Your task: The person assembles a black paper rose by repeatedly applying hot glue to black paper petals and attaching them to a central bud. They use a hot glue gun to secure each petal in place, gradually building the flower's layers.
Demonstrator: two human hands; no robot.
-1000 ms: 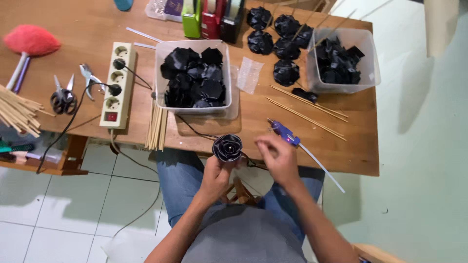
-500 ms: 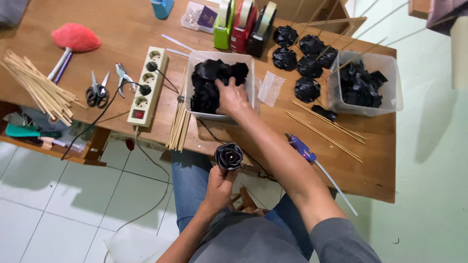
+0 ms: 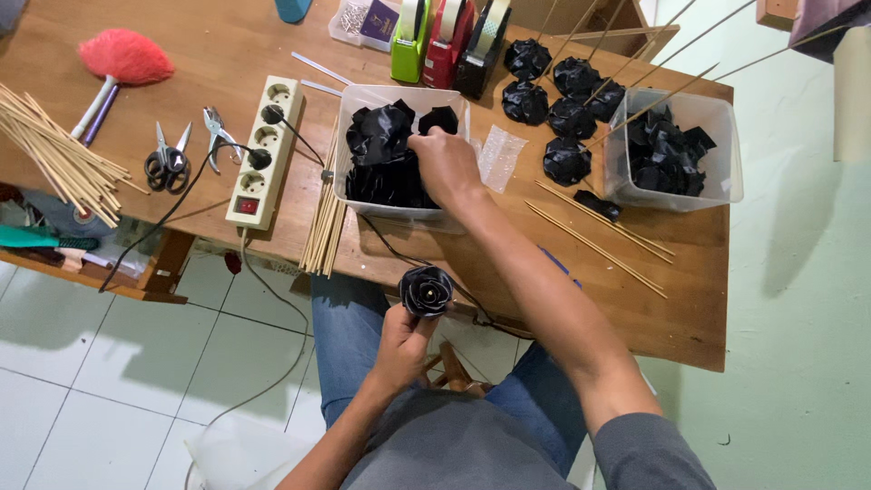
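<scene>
I observe the left hand (image 3: 401, 338) closed around a black ribbon rose (image 3: 425, 290), held below the table edge (image 3: 581, 318). The right hand (image 3: 445, 165) reaches into the clear bin (image 3: 399, 210) of black petals (image 3: 381, 145); I cannot tell its grip.

L hand (image 3: 399, 340) grips a black rose (image 3: 426, 290) upright by its base, just off the table (image 3: 227, 45) edge, over the lap. R hand (image 3: 446, 165) is down in the clear tub (image 3: 399, 210), touching the black petals (image 3: 381, 145) inside. Skewers (image 3: 324, 227) lie just left of the tub, w/ a power strip (image 3: 261, 150) beside them. A 2nd tub (image 3: 721, 150) stands at far right.
</scene>
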